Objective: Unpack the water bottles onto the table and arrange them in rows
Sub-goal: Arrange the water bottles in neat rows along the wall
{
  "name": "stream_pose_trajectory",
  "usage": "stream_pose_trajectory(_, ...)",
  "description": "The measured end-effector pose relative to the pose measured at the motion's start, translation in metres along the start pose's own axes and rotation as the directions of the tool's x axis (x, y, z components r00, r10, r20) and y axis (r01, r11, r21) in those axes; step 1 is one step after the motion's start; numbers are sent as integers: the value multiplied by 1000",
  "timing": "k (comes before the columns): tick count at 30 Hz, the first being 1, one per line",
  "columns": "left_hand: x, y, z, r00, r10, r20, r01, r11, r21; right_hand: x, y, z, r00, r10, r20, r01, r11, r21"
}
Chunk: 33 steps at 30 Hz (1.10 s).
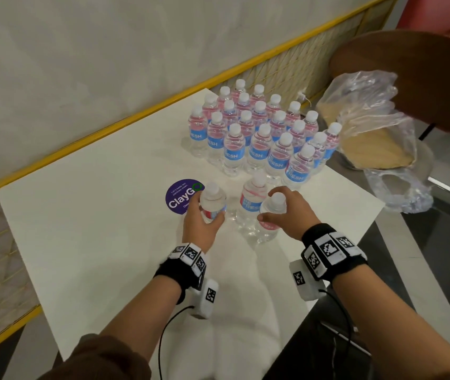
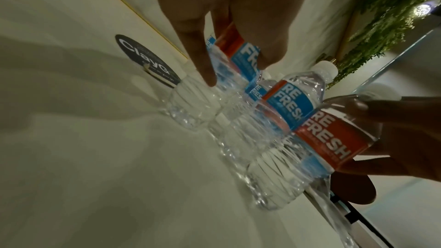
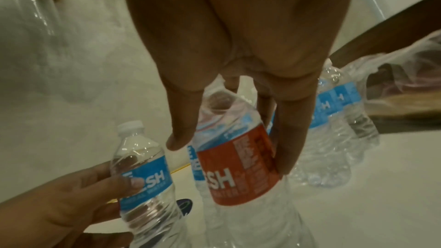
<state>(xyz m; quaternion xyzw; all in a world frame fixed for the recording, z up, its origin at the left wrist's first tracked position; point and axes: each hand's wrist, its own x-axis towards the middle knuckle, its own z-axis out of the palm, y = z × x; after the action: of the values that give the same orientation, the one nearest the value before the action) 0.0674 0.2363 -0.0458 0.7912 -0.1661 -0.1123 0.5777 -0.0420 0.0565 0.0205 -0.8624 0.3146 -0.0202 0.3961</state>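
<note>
Each hand [image 1: 204,220] apparently grips a bottle [image 1: 213,204].

Both forearms reach forward side by side, each wrist wrapped in a black band carrying white marker blocks. The left hand [image 1: 200,223] curls its fingers and thumb round a clear plastic water bottle [image 1: 213,205]. The right hand [image 1: 289,212] grips a second clear plastic water bottle [image 1: 271,212] from above, fingers pointing down.
</note>
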Motion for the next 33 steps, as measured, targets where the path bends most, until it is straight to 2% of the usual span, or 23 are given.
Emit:
stream_pose_trajectory(3,10,2,1,998,-7,57,7,1000,16,7,-1,-15,999,-29,24,31,996,-82)
stream_pose_trajectory(5,12,11,2,997,69,-25,-67,994,85,10,-3,-24,998,-40,41,44,993,-112)
stream_pose_trajectory(6,12,19,1,983,160,-89,-147,979,140,10,-4,-28,998,-44,47,50,990,-133)
stream_pose_trajectory(8,14,41,3,907,395,-144,-345,895,282,10,-3,-37,998,-43,46,50,986,-162)
stream_pose_trajectory(10,20,64,10,843,535,-50,-474,783,402,10,-4,-47,998,-46,34,51,980,-191)
stream_pose_trajectory(11,24,70,16,836,548,21,-497,740,454,10,-6,-51,998,-50,30,56,973,-223)
stream_pose_trajectory(13,33,76,26,874,468,132,-453,684,571,13,-11,-58,997,-60,52,72,959,-273)
stream_pose_trajectory(14,36,76,30,896,411,168,-419,658,626,14,-13,-61,995,-59,76,77,961,-266)
stream_pose_trajectory(16,43,74,36,906,366,213,-406,604,686,19,-18,-65,989,-79,121,111,954,-279)
stream_pose_trajectory(18,48,73,37,893,369,257,-438,585,682,24,-23,-68,980,-125,157,172,924,-342)
stream_pose_trajectory(21,53,72,36,872,407,271,-481,615,625,31,-32,-70,970,-159,182,225,871,-438)
stream_pose_trajectory(24,54,68,32,845,474,248,-521,623,584,36,-34,-67,987,-75,139,132,874,-467)
stream_pose_trajectory(27,54,61,26,793,572,207,-570,579,583,39,-34,-62,995,-31,92,71,878,-474)
stream_pose_trajectory(30,53,56,20,769,619,159,-576,564,592,44,-38,-61,992,-69,104,112,860,-498)
stream_pose_trajectory(33,51,54,16,738,645,199,-619,528,582,49,-44,-61,979,-129,156,193,823,-534)
